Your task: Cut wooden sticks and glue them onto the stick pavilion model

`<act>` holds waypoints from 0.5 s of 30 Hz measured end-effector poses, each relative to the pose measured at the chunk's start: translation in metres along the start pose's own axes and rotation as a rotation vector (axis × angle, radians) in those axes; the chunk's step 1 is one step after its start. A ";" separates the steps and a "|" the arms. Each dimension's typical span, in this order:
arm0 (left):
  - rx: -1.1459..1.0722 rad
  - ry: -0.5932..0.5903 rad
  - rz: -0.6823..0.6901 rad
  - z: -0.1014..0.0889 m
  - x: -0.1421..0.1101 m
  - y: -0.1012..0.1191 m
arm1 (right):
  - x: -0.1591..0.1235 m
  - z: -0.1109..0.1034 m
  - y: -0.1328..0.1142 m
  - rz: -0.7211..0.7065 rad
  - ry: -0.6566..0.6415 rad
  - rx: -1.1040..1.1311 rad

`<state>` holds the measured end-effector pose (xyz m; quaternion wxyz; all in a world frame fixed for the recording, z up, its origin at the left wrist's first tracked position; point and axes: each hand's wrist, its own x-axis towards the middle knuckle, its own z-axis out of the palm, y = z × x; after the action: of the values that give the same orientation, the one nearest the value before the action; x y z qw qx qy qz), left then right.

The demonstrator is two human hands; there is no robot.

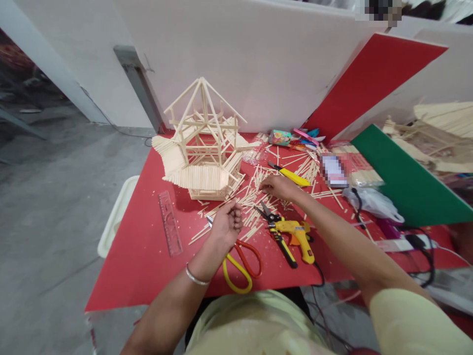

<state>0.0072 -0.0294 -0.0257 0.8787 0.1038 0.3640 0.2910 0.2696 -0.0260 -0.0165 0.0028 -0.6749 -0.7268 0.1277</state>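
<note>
On the red table point(129, 276), the model point(209, 178) stands just beyond the left hand point(226, 223), whose fingers curl inward above the scissors point(239, 291); whether they grip anything, I cannot tell. The right hand point(279, 187), fingers bent, is right of the model. Sticks point(253, 198) lie around its fingertips; I cannot tell whether they pinch one.

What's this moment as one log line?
left hand: over scissors, grip unclear | right hand: at loose sticks, grip unclear | stick model: standing, upper roof open frame
</note>
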 end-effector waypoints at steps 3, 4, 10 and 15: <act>-0.003 -0.007 -0.005 -0.001 0.000 0.000 | -0.001 -0.001 -0.003 0.002 0.005 -0.008; -0.004 -0.007 -0.007 -0.001 0.000 0.000 | -0.002 -0.002 -0.005 -0.003 0.007 -0.010; -0.020 -0.013 -0.020 0.001 -0.001 0.000 | -0.004 -0.010 -0.027 -0.060 0.035 -0.013; -0.026 -0.014 -0.023 0.000 0.000 -0.001 | 0.001 -0.006 -0.035 -0.085 0.013 -0.016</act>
<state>0.0076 -0.0300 -0.0259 0.8858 0.0904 0.3551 0.2846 0.2366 -0.0257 -0.0042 0.0075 -0.6444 -0.7556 0.1170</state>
